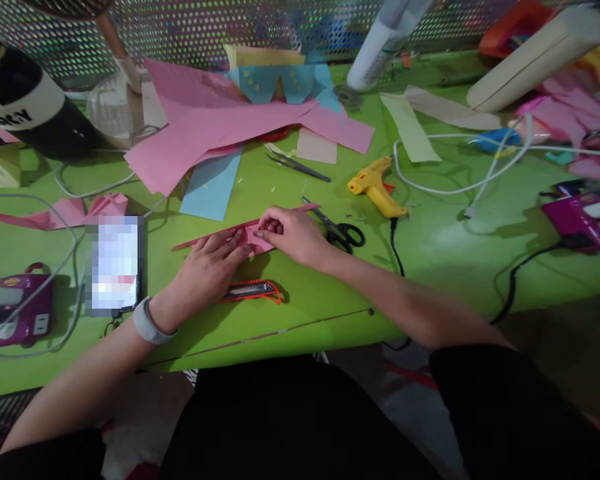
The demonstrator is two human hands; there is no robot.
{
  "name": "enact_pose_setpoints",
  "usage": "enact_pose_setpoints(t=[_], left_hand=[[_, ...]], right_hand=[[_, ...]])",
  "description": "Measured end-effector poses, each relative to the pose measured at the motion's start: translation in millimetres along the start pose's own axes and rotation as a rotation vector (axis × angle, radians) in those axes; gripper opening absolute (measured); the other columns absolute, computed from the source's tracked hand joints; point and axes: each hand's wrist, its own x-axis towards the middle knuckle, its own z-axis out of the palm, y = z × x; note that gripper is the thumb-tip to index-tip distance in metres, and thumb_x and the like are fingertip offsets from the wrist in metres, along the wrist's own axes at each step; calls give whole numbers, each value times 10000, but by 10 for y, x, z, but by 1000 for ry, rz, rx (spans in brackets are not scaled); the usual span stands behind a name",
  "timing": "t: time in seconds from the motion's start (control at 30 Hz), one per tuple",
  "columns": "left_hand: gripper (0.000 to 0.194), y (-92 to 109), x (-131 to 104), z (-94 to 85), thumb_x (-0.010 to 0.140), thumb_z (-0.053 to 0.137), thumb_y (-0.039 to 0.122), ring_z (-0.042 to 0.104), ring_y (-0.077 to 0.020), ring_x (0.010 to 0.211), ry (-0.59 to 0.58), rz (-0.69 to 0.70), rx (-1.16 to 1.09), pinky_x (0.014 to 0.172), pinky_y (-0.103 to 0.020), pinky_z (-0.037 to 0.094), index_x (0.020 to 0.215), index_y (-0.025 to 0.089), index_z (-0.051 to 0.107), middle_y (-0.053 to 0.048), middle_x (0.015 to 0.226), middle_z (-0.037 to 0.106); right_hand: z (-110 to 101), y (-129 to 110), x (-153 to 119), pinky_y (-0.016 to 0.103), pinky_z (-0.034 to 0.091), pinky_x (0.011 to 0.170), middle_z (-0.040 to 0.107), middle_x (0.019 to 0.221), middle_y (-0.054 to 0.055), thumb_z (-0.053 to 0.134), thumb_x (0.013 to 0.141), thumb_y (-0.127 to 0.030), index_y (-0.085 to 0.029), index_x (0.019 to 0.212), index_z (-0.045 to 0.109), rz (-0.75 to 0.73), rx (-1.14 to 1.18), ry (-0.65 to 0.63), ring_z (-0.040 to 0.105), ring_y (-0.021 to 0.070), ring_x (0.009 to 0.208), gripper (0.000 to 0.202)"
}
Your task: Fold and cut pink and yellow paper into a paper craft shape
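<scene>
A small pink paper piece [261,244] lies on the green table, against a long, narrow pink strip [185,246]. My left hand [214,263] rests flat on the paper and the strip, fingers stretched out. From the right, my right hand [291,233] bends its fingers in a pinch over the paper; whatever is between the fingertips is too small to make out. An orange-edged cutter [250,289] lies just below my left hand. Black-handled scissors [344,235] sit right beside my right hand, partly hidden by it.
Behind my hands are tweezers [300,166], blue paper [213,183] and large pink sheets [195,120]. A yellow glue gun [375,187] with a black cord lies right. At left are a phone [115,267], a purple power strip [35,310] and a dark bottle [25,100].
</scene>
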Motion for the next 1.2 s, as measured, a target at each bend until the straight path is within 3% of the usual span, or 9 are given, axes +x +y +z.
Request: enact_pose_setpoints(t=[0.43, 0.73, 1.2], left_hand=[[391, -9, -10, -1, 955, 456, 144, 523, -344, 1291, 5, 6, 14, 974, -499, 496, 1329, 98, 560, -176, 1333, 627], [384, 26, 15, -39, 947, 481, 137, 575, -326, 1203, -75, -36, 35, 957, -488, 498, 1317, 150, 582, -161, 1363, 593], [443, -12, 1, -13, 950, 447, 142, 564, -318, 1227, -30, 15, 50, 935, -468, 502, 1384, 110, 532, -146, 1371, 610]], right_hand=[[22, -5, 2, 256, 409, 568, 718, 755, -15, 727, 851, -276, -203, 864, 650, -8, -56, 31, 643, 131, 664, 107], [29, 18, 1, 267, 407, 578, 722, 784, -8, 704, 868, -297, -209, 865, 653, -41, -92, 29, 638, 137, 674, 101], [35, 19, -2, 272, 414, 608, 725, 791, -8, 698, 873, -274, -204, 860, 655, -35, -61, 32, 641, 136, 692, 82]])
